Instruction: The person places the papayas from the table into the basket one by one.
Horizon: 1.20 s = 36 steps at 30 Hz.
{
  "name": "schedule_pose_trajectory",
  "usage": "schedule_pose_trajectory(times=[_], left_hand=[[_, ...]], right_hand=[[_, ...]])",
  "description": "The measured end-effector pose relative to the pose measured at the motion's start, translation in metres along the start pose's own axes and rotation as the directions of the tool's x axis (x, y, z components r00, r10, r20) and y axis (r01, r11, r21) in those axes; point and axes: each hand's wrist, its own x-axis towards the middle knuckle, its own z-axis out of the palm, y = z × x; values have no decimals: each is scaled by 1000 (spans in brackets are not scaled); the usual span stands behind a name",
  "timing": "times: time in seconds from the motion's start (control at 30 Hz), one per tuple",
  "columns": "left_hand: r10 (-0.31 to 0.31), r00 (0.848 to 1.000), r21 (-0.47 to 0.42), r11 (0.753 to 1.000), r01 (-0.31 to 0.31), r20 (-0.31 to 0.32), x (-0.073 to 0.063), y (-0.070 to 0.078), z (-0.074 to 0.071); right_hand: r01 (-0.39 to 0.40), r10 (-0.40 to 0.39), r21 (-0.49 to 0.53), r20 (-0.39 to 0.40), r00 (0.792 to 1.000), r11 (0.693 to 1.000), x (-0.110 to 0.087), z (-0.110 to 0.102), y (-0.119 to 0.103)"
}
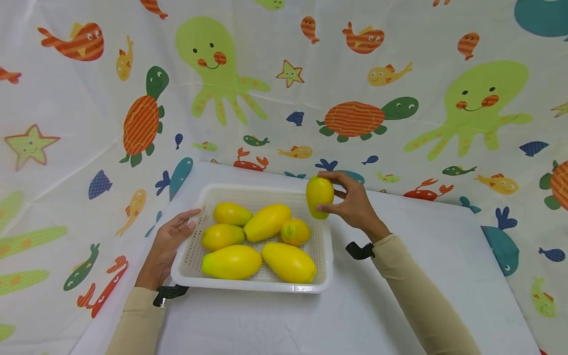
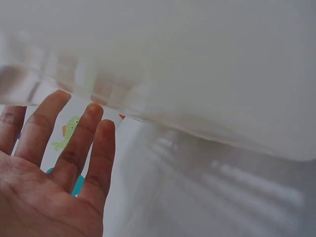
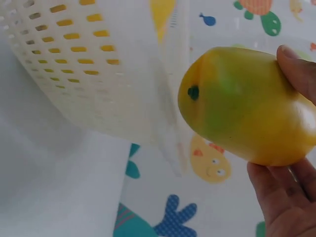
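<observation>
My right hand (image 1: 355,199) holds a yellow mango (image 1: 319,195) with a green tinge between thumb and fingers, above the right back corner of a white perforated basket (image 1: 253,283). In the right wrist view the mango (image 3: 242,106) shows a small dark green stem spot, with the basket's slotted wall (image 3: 64,54) beside it. My left hand (image 1: 170,239) is at the basket's left side. The left wrist view shows the fingers of that hand (image 2: 64,163) fairly straight and spread by the rim; its thumb is hidden there. Several yellow fruits (image 1: 232,261) lie inside the basket, some long and papaya-like.
The basket is over a white-covered table (image 1: 248,320). A white curtain (image 1: 284,108) printed with sea animals rises behind the table and along its sides. Dark straps (image 1: 360,250) are on both wrists.
</observation>
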Motion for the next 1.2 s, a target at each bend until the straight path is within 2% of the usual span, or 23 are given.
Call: schedule_pose_trajectory(times=[0.2, 0.53, 0.8, 1.03, 1.2], left_hand=[[-9, 1000, -12, 1000, 9, -3, 1, 0, 1], [-15, 1000, -25, 1000, 15, 5, 2, -1, 0], [2, 1000, -17, 1000, -2, 3, 3, 1, -1], [-6, 1000, -21, 1000, 6, 8, 2, 1, -1], [0, 1000, -23, 1000, 0, 8, 2, 1, 0]], right_hand=[[24, -24, 1, 38, 999, 1000, 9, 18, 9], [31, -23, -67, 114, 993, 997, 13, 36, 19], [83, -68, -86, 162, 984, 993, 15, 39, 21], [139, -106, -135, 227, 968, 981, 17, 42, 25], [134, -95, -150, 240, 966, 979, 18, 43, 24]])
